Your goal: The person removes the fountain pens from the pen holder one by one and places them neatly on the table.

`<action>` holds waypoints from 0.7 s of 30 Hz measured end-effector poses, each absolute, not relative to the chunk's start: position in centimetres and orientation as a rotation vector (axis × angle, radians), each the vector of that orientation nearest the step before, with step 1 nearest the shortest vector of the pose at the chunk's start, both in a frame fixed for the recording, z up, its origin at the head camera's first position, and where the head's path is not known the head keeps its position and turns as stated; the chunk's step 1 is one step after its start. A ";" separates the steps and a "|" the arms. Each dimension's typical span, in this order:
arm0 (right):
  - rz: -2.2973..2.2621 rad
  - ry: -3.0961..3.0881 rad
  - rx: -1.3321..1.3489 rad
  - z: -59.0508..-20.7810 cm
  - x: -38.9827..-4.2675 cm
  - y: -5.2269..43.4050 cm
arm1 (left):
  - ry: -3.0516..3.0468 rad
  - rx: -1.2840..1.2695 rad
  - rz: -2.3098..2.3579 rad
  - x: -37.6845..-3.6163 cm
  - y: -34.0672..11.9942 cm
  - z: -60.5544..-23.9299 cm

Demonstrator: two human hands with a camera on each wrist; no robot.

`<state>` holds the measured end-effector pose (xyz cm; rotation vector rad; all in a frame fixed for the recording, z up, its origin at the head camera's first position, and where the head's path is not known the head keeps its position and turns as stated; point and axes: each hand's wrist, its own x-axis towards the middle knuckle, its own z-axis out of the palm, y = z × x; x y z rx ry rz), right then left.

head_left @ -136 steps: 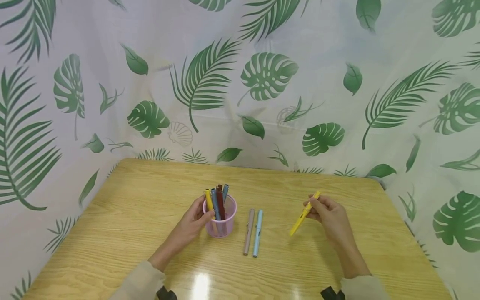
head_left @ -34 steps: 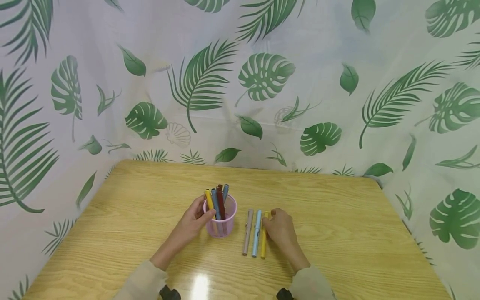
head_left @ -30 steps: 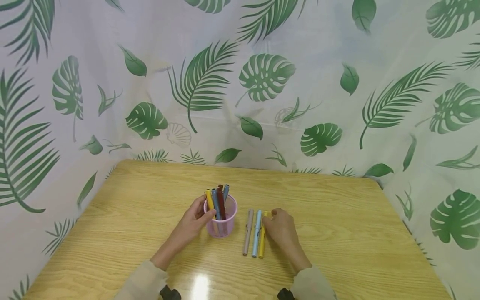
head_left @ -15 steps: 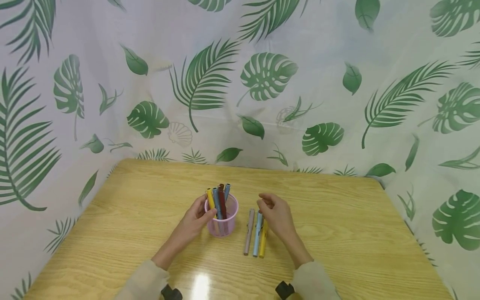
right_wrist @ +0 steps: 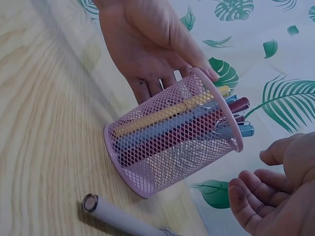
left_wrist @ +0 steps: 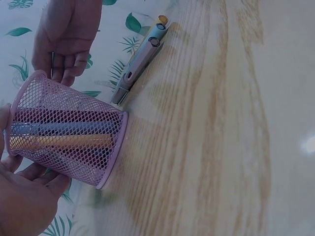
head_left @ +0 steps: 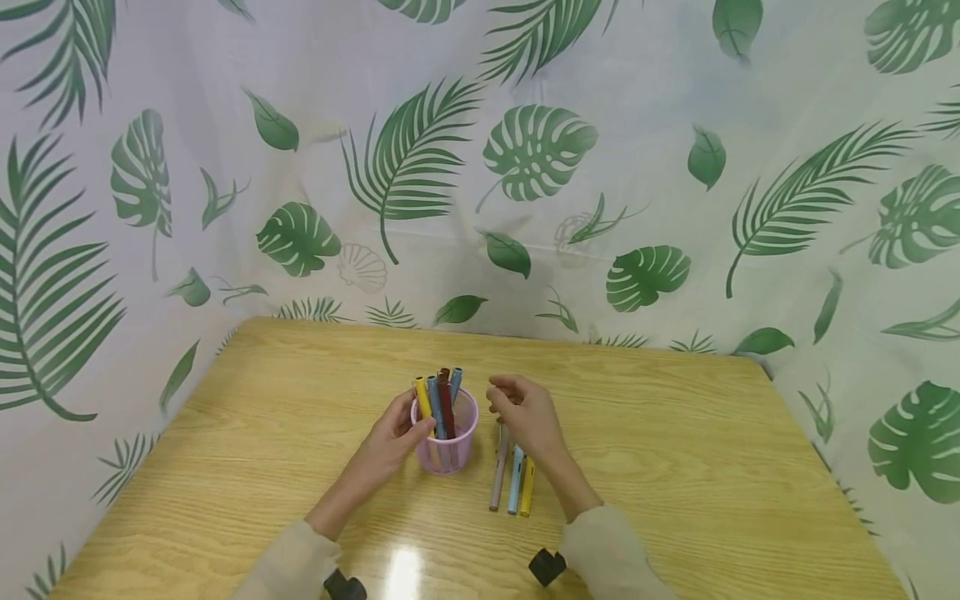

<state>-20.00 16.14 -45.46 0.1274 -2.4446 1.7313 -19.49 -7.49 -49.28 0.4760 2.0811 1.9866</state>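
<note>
My left hand (head_left: 378,450) holds a pink mesh pen cup (right_wrist: 147,182) from its left side, thumb over the rim. Inside lean several capped pens: a yellow pen (head_left: 423,402), blue ones and a dark red pen (head_left: 447,412). Just right of the cup, my right hand (head_left: 532,417) hovers with loosely bent fingers and nothing between them. In the right wrist view its fingers point at the cup's rim. Below it lie a taupe pen (head_left: 497,487), a light blue pen (head_left: 515,485) and another yellow pen (head_left: 527,490) in a row, their far ends partly hidden by the hand.
A wood-grain table (head_left: 712,467) carries everything. Behind and at both sides hangs a white curtain (head_left: 450,275) printed with green leaves. Black wrist mounts (head_left: 547,567) sit by both sleeves.
The right hand has laid the yellow pen beside the light blue one and let go. Since then it has lifted and moved left toward the cup. The left hand stays on the cup.
</note>
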 end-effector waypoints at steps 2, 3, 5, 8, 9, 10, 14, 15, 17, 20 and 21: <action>1.744 -2.441 0.141 -45.5 -20.1 15.7 | 2.084 0.473 1.985 -19.5 -7.5 -49.3; 1.751 -2.435 0.151 -45.5 -20.2 15.5 | 2.082 0.472 1.985 -19.5 -7.5 -49.3; 1.757 -2.429 0.162 -45.6 -20.4 15.1 | 2.080 0.472 1.986 -19.5 -7.5 -49.3; 1.754 -2.428 0.168 -45.6 -20.6 14.4 | 2.073 0.476 1.990 -19.5 -7.6 -49.3; 1.751 -2.428 0.169 -45.6 -20.7 14.2 | 2.070 0.479 1.991 -19.5 -7.6 -49.3; 1.739 -2.434 0.165 -45.5 -20.8 14.0 | 2.069 0.480 1.992 -19.5 -7.6 -49.3; 1.677 -2.480 0.164 -45.2 -21.1 13.2 | 2.050 0.490 1.999 -19.5 -7.7 -49.3; 1.663 -2.497 0.169 -45.2 -21.1 13.1 | 2.049 0.490 1.999 -19.5 -7.7 -49.3; 1.648 -2.529 0.185 -45.0 -21.2 12.8 | 2.043 0.493 2.001 -19.5 -7.7 -49.3; 1.668 -2.549 0.206 -45.0 -21.3 12.5 | 2.039 0.498 2.003 -19.5 -7.7 -49.3; 1.682 -2.548 0.214 -45.0 -21.3 12.5 | 2.036 0.501 2.003 -19.5 -7.7 -49.3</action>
